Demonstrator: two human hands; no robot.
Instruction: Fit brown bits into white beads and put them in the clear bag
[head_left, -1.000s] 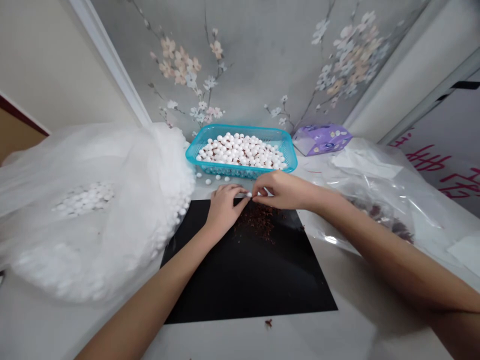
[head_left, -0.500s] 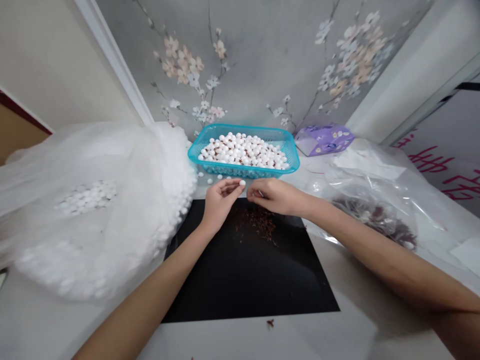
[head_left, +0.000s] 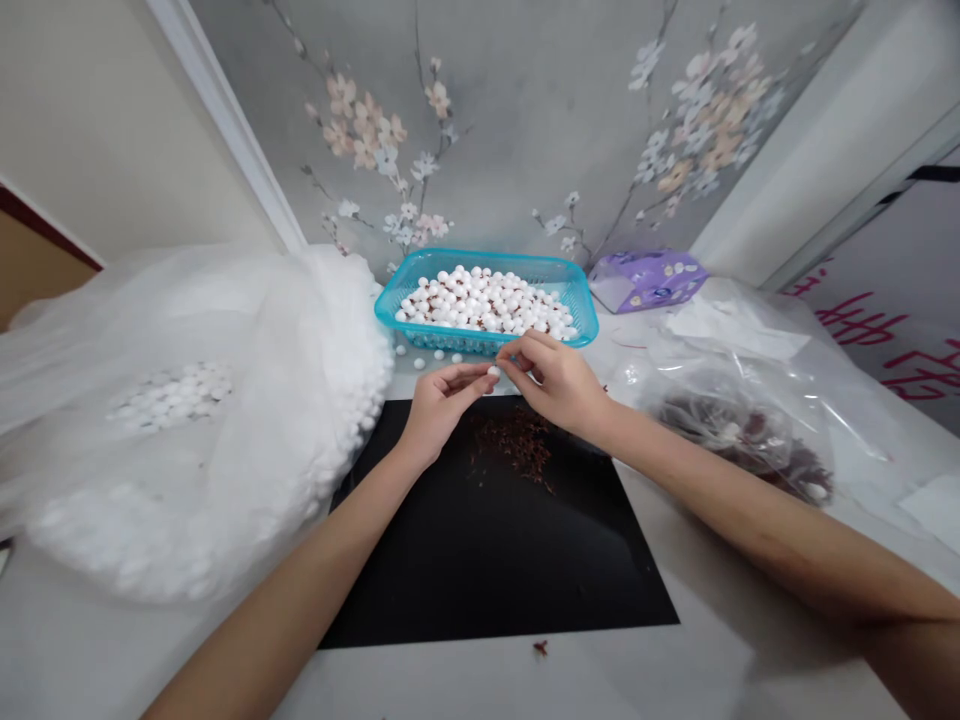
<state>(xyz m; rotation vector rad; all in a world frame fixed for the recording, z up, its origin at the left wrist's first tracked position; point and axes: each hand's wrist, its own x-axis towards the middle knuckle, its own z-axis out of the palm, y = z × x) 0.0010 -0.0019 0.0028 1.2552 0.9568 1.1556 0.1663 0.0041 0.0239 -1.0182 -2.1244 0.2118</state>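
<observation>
A small white ball is pinched between the thumb and fingertips of my left hand. My right hand has its thumb and index finger pressed together right at the ball's upper right side. Whatever sits in that pinch is too small to make out. Below both hands, a pile of small reddish-brown bits lies on a black mat. Just behind the hands stands a turquoise basket, filled with white balls that have brown bits among them.
Left of the mat sits a big translucent bag of white balls. A clear plastic bag with dark brown pieces lies to the right, near a purple packet. Several loose balls rest before the basket; one brown bit lies near the front.
My right hand has risen and turned, bringing its pinched fingertips against the ball. The ball in my left hand has shifted slightly right and down.
</observation>
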